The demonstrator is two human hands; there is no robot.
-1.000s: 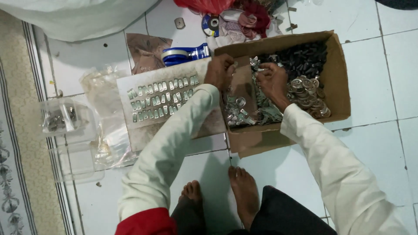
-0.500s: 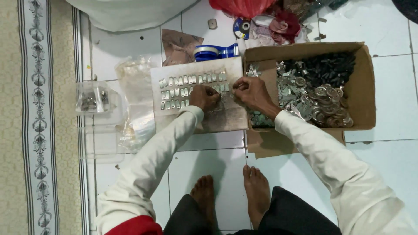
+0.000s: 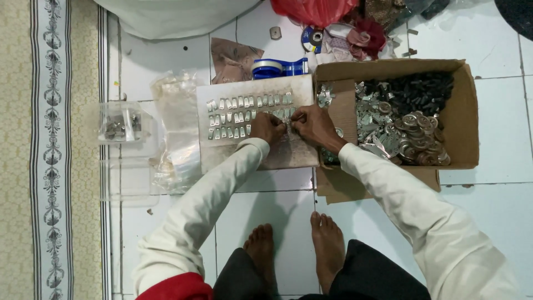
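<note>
We look down at a white tiled floor (image 3: 488,222) where we sit with bare feet (image 3: 294,250) in front of us. Our left hand (image 3: 268,128) and our right hand (image 3: 313,125) meet over a flat board (image 3: 283,158) that lies on the floor. On this board small metal clips (image 3: 244,116) lie in three rows, side by side. The fingertips of both hands are pinched together at the right end of the rows. The grip of each hand is nearly closed, and it seems to hold one small clip between them — but the piece is too small, so we cannot tell surely.

Just right of the board stands an open cardboard box (image 3: 469,111). Inside it we see shiny metal pieces (image 3: 383,119), round metal rings (image 3: 422,139) and a heap of dark parts (image 3: 416,89).

Behind the board lies a blue tape dispenser (image 3: 277,68). Left of the board there are clear plastic bags (image 3: 177,144) and a clear plastic container (image 3: 122,125) with some metal parts inside. At the far left runs a patterned carpet (image 3: 33,150); at the top edge a red plastic bag (image 3: 313,10) shows.
</note>
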